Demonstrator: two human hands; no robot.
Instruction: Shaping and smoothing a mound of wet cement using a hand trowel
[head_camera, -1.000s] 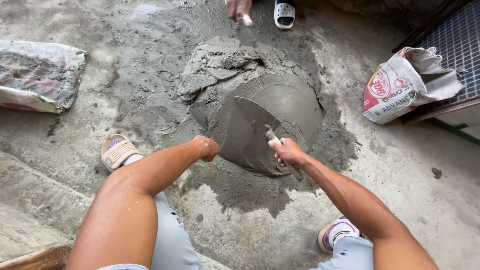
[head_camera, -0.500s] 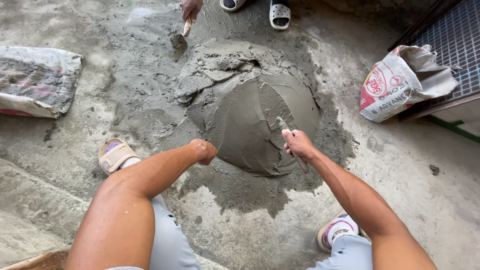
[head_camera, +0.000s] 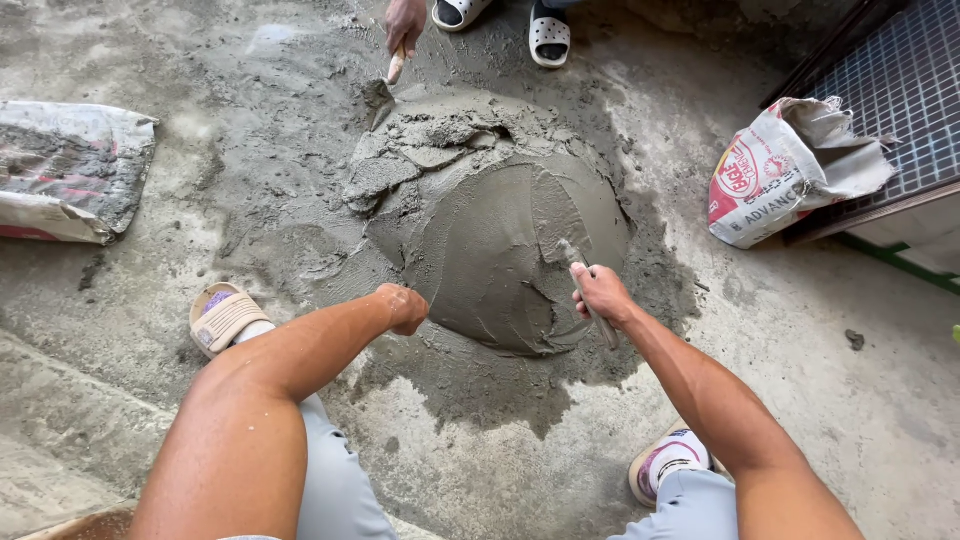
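A flattened sack lies far left. The left hand is clenched in a fist at the edge of the wet cement mound. The right hand grips a trowel pressed against the mound's smooth side. A bag stands right.

The right hand grips a trowel against the smooth wet cement mound; the left hand is fisted beside it.

Bare concrete floor rightward; co-worker's trowel beyond mortar mound.
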